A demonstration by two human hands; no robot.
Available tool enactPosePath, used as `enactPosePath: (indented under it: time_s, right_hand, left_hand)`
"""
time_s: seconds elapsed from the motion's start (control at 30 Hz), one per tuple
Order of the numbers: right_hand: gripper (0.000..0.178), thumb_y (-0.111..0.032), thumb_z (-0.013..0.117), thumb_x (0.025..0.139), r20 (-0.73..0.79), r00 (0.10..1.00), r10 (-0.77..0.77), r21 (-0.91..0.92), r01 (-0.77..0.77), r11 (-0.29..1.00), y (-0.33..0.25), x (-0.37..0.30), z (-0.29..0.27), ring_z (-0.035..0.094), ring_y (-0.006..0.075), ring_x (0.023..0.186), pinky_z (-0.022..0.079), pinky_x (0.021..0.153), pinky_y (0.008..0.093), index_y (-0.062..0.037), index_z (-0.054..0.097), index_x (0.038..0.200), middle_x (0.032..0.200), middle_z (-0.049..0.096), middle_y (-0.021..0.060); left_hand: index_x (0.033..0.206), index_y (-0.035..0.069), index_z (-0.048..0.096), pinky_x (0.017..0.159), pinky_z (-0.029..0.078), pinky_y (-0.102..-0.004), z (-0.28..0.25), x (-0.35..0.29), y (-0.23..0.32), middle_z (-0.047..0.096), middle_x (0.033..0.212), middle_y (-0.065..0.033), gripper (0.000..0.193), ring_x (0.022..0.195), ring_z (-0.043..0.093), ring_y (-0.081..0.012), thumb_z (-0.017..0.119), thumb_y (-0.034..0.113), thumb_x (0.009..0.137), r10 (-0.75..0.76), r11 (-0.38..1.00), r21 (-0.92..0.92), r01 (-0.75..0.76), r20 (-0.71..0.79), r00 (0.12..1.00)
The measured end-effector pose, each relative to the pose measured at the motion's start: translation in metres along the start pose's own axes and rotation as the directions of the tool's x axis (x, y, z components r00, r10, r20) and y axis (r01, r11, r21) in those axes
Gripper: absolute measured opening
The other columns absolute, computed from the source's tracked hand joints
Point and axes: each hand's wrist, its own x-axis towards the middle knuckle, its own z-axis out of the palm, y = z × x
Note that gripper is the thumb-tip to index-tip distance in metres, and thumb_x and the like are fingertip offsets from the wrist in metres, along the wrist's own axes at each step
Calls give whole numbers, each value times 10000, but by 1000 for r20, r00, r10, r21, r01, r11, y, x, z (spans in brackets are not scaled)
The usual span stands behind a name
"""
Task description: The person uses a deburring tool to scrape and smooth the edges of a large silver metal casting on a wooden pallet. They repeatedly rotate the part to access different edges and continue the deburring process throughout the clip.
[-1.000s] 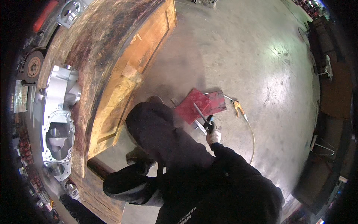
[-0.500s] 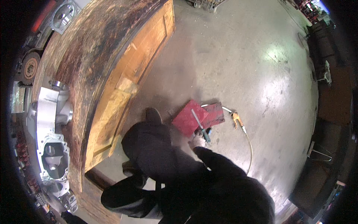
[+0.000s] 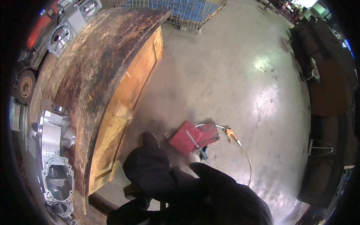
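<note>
Pale skin of the right hand (image 3: pixel 194 157) shows beside a grey tool (image 3: pixel 195 143) on the red metal box (image 3: pixel 186 141); its grip I cannot tell. Since a second ago it moves lower, farther under the dark sleeve (image 3: pixel 221 191), so reaching continues.

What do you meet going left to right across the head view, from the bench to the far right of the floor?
Grey metal casting → worn wooden workbench → red flat box on the floor → orange-handled tool on a thin hose → dark machinery.
</note>
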Motion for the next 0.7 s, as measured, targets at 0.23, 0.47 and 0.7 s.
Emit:
enactPosePath:
  time_s: [0.23, 0.47, 0.7]
  right_hand:
    - [513, -474, 752, 832, -22, 994, -111, 597, 102, 796, 16, 75, 131, 679, 382, 809, 550, 661, 486, -42, 717, 1105, 913, 700, 234]
    - [525, -439, 703, 925, 210, 896, -390, 493, 248, 834, 14, -39, -60, 648, 291, 809, 547, 721, 437, -38, 629, 1254, 877, 655, 152]
    - [635, -417, 674, 996, 58, 887, -458, 554, 353, 754, -33, -211, -227, 622, 220, 889, 547, 812, 393, -4, 458, 1427, 967, 619, 104]
  left_hand:
    - [1413, -49, 519, 1073, 418, -423, 39, 0, 57, 563, 1388, -244, 462, 1264, 538, -352, 479, 289, 1101, 141, 977, 132, -169, 199, 970]
    - [1514, -44, 442, 1200, 323, -460, 72, -42, 118, 495, 1514, -270, 510, 1422, 458, -368, 503, 225, 1085, 565, 700, 477, -531, 85, 821]
    - [1559, -35, 358, 1209, 313, -450, 165, -255, 305, 483, 1530, -247, 592, 1424, 459, -357, 549, 210, 1054, 379, 917, -236, -322, 258, 889]
